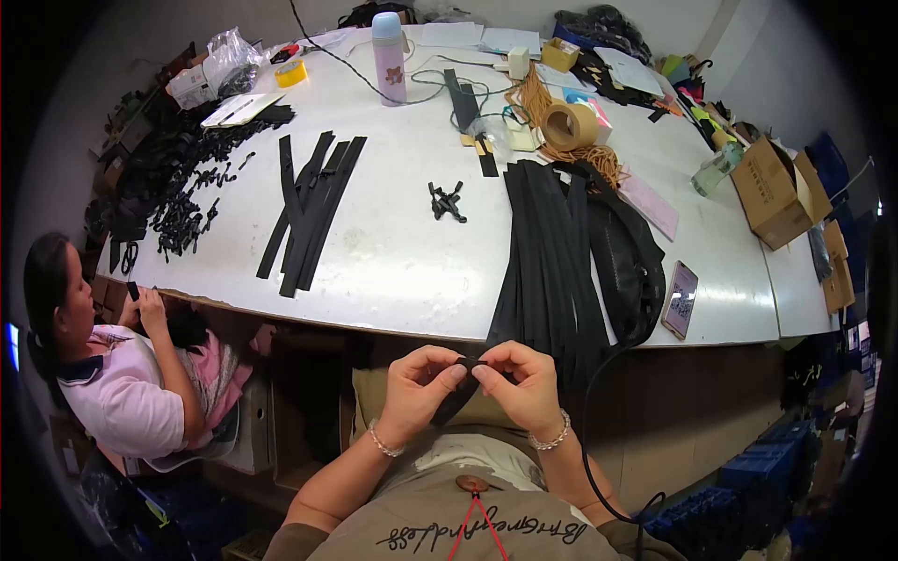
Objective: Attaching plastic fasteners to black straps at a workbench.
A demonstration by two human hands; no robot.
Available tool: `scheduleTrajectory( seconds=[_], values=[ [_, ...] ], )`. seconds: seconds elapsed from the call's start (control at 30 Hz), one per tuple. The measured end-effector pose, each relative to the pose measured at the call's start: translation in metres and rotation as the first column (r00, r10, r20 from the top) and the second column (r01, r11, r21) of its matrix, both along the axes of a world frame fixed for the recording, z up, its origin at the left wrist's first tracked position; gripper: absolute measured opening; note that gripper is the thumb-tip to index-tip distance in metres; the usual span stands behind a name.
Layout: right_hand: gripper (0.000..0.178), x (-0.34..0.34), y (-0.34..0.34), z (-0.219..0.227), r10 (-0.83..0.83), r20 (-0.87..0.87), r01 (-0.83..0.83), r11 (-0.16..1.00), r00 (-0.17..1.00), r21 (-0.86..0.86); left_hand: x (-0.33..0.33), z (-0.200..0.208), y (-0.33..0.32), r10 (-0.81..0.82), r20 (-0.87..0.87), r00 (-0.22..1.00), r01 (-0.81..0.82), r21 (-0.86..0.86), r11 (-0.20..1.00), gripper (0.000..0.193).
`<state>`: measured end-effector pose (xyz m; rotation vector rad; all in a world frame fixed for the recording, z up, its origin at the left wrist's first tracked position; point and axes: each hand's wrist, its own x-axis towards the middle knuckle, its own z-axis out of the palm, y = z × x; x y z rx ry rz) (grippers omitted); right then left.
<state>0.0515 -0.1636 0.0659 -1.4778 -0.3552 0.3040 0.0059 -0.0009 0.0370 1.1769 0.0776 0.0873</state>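
In front of my body, just off the table's near edge, both hands pinch one end of a black zipper tape [456, 404], which hangs down between them. My left hand [418, 388] grips it between thumb and forefinger. Close beside it, my right hand [520, 381] pinches the same end, the fingertips almost touching. Whether a slider sits between the fingers is too small to tell. A small heap of black zipper pulls [447, 202] lies ahead on the white table [402, 252]. To the right, a thick bundle of long black zipper tapes [547, 262] drapes over the edge.
Shorter black strips [313, 215] lie left of centre, with more black pulls [185, 215] beyond. A black bag [625, 262] and a phone [680, 299] are at right. Further back stand a bottle [389, 61] and tape roll [570, 126]. A co-worker [131, 383] sits at left.
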Motion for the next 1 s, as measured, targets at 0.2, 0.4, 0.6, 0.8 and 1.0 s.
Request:
scheduleTrajectory(
  seconds=[0.2, 0.4, 0.6, 0.8, 1.0],
  values=[
    [0.01, -0.005, 0.002, 0.007, 0.028, 0.137, 0.002, 0.977, 0.99, -0.213, -0.001, 0.011, 0.005, -0.072, -0.116, 0.991, 0.079, 0.058, 0.995, 0.019],
    [0.01, -0.013, 0.0, 0.008, 0.07, 0.23, -0.018, 0.976, 0.971, -0.219, -0.003, 0.026, 0.016, -0.189, -0.039, 0.981, 0.193, 0.202, 0.96, 0.018],
    [0.007, -0.016, 0.011, 0.012, 0.022, 0.583, 0.099, 0.979, 0.812, -0.176, -0.016, 0.018, 0.002, -0.004, 0.137, 0.991, -0.015, 0.133, 0.991, 0.015],
    [0.01, -0.013, 0.012, 0.006, 0.025, 0.776, 0.153, 0.976, 0.63, -0.155, -0.024, 0.008, -0.01, 0.106, 0.191, 0.976, -0.125, 0.088, 0.988, 0.012],
    [0.011, -0.01, 0.015, 0.004, -0.044, 0.842, 0.18, 0.982, 0.537, -0.064, -0.025, 0.007, -0.015, 0.127, 0.233, 0.964, -0.151, 0.088, 0.985, 0.01]
  ],
)
